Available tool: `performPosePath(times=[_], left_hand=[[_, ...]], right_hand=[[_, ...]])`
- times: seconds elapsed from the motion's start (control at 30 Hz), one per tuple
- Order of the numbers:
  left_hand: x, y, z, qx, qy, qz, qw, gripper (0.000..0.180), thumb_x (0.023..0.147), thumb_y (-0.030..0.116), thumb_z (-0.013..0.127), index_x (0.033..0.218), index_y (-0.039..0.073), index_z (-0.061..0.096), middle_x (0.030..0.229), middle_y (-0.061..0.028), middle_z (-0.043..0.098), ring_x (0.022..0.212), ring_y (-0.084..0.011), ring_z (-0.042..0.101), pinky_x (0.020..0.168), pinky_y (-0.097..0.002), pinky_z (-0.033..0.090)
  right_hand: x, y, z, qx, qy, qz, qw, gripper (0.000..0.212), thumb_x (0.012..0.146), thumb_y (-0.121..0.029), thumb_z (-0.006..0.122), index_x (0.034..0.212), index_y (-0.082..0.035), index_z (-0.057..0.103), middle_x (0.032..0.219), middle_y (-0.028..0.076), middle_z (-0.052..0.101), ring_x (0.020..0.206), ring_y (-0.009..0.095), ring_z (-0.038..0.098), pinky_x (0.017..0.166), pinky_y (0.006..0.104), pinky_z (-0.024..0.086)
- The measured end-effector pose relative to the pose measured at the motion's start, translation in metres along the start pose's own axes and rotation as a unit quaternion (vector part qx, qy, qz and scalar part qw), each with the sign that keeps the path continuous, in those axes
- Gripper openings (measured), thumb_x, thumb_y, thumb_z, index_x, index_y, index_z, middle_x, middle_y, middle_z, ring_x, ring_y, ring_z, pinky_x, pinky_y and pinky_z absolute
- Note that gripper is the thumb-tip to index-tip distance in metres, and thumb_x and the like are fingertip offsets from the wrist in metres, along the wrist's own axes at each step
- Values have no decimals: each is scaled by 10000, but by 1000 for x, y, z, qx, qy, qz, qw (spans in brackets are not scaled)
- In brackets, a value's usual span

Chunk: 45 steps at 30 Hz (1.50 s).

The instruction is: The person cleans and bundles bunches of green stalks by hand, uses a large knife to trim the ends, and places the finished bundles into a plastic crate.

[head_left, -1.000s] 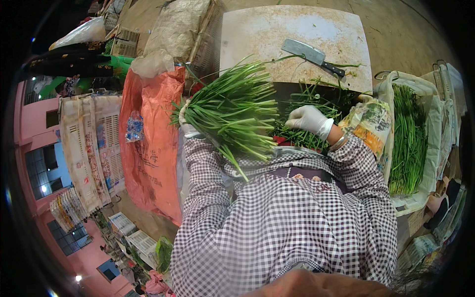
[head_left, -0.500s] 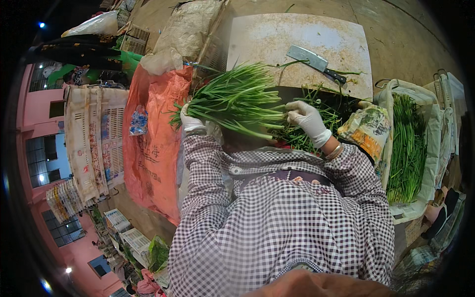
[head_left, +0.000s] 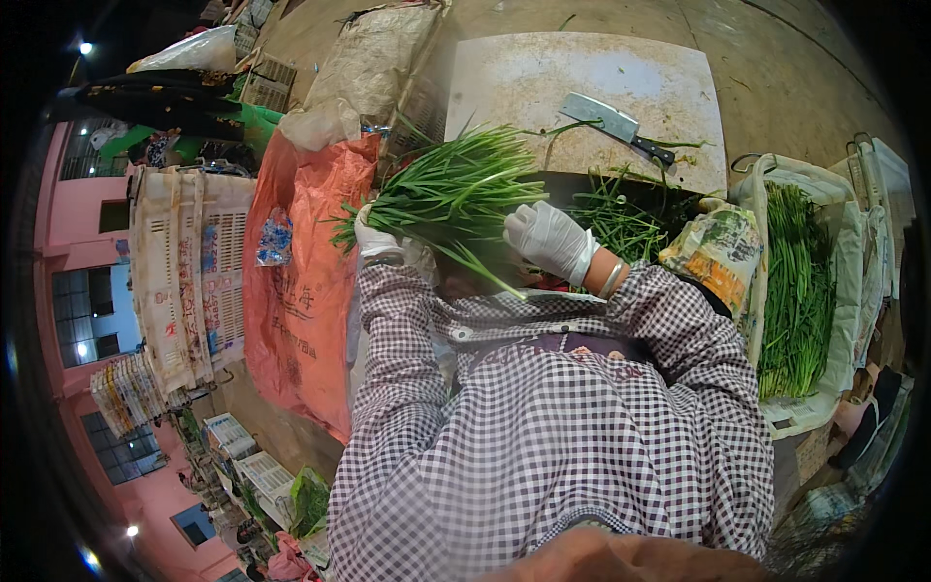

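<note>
My left hand point(head_left: 374, 239), in a white glove, is wrapped round a loose bunch of green chives point(head_left: 456, 184) at its leafy end. The paler stalk ends fan out to the right, and a few hang down toward my lap. My right hand point(head_left: 551, 240), also gloved, is closed with its fingers curled beside those stalk ends. What its fingers hold, if anything, is hidden. Behind and right of it lies a heap of loose chives point(head_left: 621, 218).
A cleaver point(head_left: 603, 113) lies on a stained white board point(head_left: 524, 78) ahead. To the right stands a lined basket point(head_left: 761, 291) with long chives point(head_left: 795, 291), beside a printed plastic bag point(head_left: 718, 250). An orange sack point(head_left: 315, 320) and a stacked white crate point(head_left: 184, 272) are at left.
My right hand has moved left and slightly down, from beyond the stalk tips to close against the bunch, and its fingers are more curled. My left hand keeps its hold.
</note>
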<state>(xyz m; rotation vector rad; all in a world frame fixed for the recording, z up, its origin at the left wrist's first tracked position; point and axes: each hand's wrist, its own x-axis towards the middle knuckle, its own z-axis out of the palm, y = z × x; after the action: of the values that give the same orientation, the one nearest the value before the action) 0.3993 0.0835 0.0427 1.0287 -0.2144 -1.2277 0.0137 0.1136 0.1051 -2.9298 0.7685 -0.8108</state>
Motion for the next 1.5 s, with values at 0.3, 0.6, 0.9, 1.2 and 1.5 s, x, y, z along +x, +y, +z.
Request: performPosePath(times=[0.3,0.6,0.9,1.2,1.5], left_hand=[[1,4,3,-9,-35,-23,999,301,931,132,382,914,-18,643,908,-167,695,815,-309,668,799,-438,553],[14,4,-16,-54,-99,-79,990,296,846,149,442,947,-25,659,965,-211,693,898,-368,666,872,-497,533],[-17,2,36,40,66,-33,996,348,842,214,443,986,-13,662,1012,-218,687,921,-387,660,859,-535,537],[8,-4,-6,-22,67,-60,996,334,874,205,447,1044,4,654,1021,-174,691,935,-348,660,882,-479,533],[18,2,-28,-30,99,-83,991,309,887,224,482,1027,6,651,1017,-163,696,911,-338,672,868,-479,544]], right_hand=[[-86,61,-6,-109,-163,160,967,99,783,-125,592,818,-88,678,850,54,596,857,218,581,706,336,471],[-16,2,-43,66,31,41,996,104,734,-148,603,833,-121,613,756,25,526,755,207,562,642,332,476],[-3,-3,6,-26,23,41,999,69,754,-153,584,741,-89,564,731,49,486,682,210,503,581,324,405],[-125,74,13,-182,-295,309,886,105,808,-119,574,803,-91,675,864,84,635,849,236,613,712,366,484],[-66,16,67,775,36,512,368,538,878,-158,696,1337,11,472,1119,122,635,1027,196,624,864,331,520]])
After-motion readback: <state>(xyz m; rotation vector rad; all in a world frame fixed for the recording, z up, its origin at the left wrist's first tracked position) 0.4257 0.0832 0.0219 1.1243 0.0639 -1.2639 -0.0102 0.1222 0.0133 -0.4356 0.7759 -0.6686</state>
